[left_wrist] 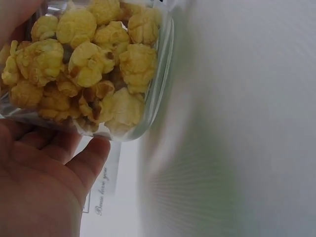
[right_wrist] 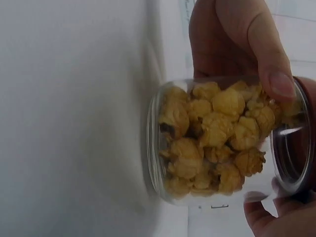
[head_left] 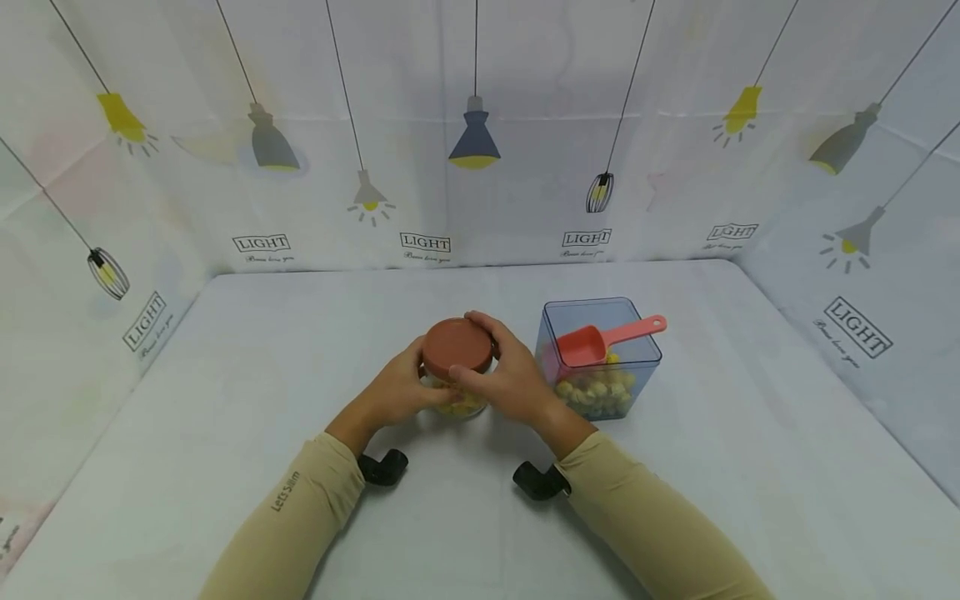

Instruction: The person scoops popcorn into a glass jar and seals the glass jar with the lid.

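Note:
Between both hands, a clear jar (right_wrist: 163, 182) of yellow popcorn (left_wrist: 89, 64) stands upright on the white table, its reddish-brown lid (head_left: 457, 348) on top. My left hand (head_left: 395, 390) grips the jar's left side, with the thumb against the glass and the fingers reaching round behind. The right hand (head_left: 519, 385) holds the lid from the right, thumb at its front edge and fingers at its far edge. Whether the lid is fully seated cannot be told.
Right of the jar, close to my right hand, is a clear bluish plastic box (head_left: 645, 375) partly filled with popcorn. A coral-red scoop (head_left: 585, 346) lies in it, handle over the right rim. White cloth walls (head_left: 525, 192) printed with lamps enclose the table (head_left: 262, 358).

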`<state>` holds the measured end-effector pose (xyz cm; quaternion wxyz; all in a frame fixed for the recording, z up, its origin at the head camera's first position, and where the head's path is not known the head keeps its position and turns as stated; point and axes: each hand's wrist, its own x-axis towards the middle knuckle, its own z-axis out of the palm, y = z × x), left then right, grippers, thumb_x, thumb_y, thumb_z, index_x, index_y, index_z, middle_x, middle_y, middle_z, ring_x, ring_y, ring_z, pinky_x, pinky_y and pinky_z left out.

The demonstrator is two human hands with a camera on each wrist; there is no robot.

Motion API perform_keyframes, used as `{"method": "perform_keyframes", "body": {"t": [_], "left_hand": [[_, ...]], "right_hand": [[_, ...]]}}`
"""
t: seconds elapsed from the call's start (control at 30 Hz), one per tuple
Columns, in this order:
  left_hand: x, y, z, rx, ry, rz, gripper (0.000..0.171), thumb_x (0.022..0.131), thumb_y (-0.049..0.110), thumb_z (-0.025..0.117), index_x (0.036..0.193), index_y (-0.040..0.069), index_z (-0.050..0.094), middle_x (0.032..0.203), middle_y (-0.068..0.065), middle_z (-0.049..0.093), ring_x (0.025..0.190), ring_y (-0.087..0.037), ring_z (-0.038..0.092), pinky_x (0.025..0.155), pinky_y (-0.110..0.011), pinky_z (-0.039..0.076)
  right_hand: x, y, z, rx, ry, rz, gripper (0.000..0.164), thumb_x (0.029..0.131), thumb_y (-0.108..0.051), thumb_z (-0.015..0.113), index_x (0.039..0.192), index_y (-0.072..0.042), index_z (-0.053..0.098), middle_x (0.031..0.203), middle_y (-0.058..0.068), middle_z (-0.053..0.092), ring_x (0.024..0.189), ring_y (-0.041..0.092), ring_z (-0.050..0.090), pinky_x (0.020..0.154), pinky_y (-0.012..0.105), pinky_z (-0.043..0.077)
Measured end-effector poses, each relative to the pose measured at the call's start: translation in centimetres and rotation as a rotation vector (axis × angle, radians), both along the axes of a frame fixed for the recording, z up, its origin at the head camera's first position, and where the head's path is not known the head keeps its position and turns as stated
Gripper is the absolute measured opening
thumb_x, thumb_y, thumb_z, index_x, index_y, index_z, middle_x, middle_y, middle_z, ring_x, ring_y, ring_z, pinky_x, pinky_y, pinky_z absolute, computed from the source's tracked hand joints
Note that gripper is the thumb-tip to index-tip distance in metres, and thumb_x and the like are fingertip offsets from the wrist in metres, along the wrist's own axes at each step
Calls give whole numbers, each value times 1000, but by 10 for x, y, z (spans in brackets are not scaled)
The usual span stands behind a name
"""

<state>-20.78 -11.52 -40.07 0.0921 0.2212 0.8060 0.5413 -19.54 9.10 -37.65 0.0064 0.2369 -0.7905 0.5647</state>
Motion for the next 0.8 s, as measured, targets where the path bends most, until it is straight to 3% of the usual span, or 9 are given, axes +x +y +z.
{"method": "perform_keyframes", "body": {"t": [0.2,0.4,0.8], "left_hand": [[-1,-1,1,-4,1,-15,80,81,25,85,148,17,41,139,3,53,130,-18,47,108,-48,38],[1,-2,3,-14,-19,-15,83,80,25,85,148,13,39,141,-2,51,132,-21,45,109,-49,37],[2,-2,2,-28,2,-3,84,81,27,85,149,11,38,142,-3,51,135,-22,43,112,-50,34]], "right_hand": [[-4,-1,2,-21,-29,62,79,88,-19,71,154,-3,31,148,13,45,129,29,49,104,49,44],[-3,-4,4,8,-88,30,87,86,-23,79,156,-11,30,146,10,47,127,29,50,101,46,48],[1,2,-1,28,5,2,83,86,-18,78,153,1,31,147,14,48,132,28,47,109,50,39]]}}
